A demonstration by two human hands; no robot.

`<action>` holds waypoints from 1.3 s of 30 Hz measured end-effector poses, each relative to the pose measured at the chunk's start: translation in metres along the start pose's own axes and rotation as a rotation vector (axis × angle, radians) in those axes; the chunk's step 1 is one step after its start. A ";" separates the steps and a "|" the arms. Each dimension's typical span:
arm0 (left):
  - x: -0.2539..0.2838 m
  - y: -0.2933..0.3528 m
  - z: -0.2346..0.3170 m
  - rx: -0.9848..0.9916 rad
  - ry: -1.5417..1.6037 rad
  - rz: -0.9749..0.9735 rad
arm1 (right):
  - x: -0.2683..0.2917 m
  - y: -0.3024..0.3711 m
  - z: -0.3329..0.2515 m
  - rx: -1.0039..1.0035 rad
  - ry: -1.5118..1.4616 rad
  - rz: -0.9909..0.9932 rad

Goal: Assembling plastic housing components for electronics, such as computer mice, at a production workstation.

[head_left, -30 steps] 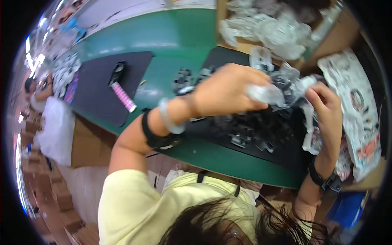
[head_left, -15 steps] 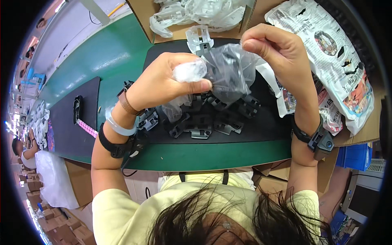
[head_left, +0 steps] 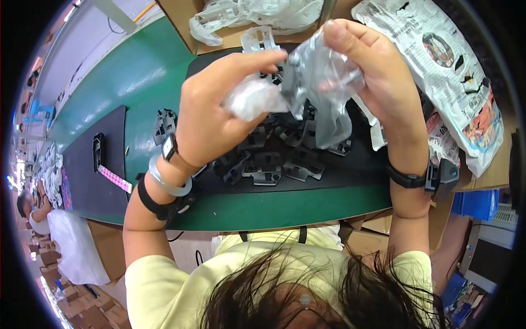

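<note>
My left hand (head_left: 211,101) is closed around a wad of crumpled clear plastic (head_left: 253,100), and its index finger reaches toward the bag beside it. A clear plastic bag (head_left: 320,82) hangs from my right hand (head_left: 375,68), which pinches it by its upper right side. Whether a part is inside the bag is hard to tell through the film. Beneath both hands, several grey moulded plastic parts (head_left: 264,169) lie on a black mat (head_left: 339,178). A clear plastic part (head_left: 258,38) stands at the mat's far edge.
An open cardboard box (head_left: 181,22) with bagged white parts stands at the far side. Printed white plastic bags (head_left: 433,60) lie on the right. On the left are a grey part (head_left: 164,125) and a black holder with a pink strip (head_left: 115,179). A co-worker (head_left: 39,211) sits far left.
Both hands have shifted slightly away from me. The bag has been pulled out longer and now hangs lower, and my left thumb has left its edge. A grey part at the left is now uncovered.
</note>
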State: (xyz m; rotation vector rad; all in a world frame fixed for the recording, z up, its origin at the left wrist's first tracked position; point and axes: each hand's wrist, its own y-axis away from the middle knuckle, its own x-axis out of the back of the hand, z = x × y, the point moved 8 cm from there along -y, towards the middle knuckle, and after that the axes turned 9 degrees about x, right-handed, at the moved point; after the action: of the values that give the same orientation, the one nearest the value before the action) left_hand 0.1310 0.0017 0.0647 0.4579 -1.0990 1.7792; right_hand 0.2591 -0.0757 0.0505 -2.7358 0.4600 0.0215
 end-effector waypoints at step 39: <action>-0.005 -0.016 -0.014 0.180 0.194 -0.462 | -0.039 0.007 -0.027 0.336 1.220 0.291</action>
State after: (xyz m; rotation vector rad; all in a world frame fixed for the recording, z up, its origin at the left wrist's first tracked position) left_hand 0.1497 0.0127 0.0614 0.5816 -0.6370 1.4780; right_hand 0.2189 -0.0793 0.0756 -2.0255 1.0215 -1.5214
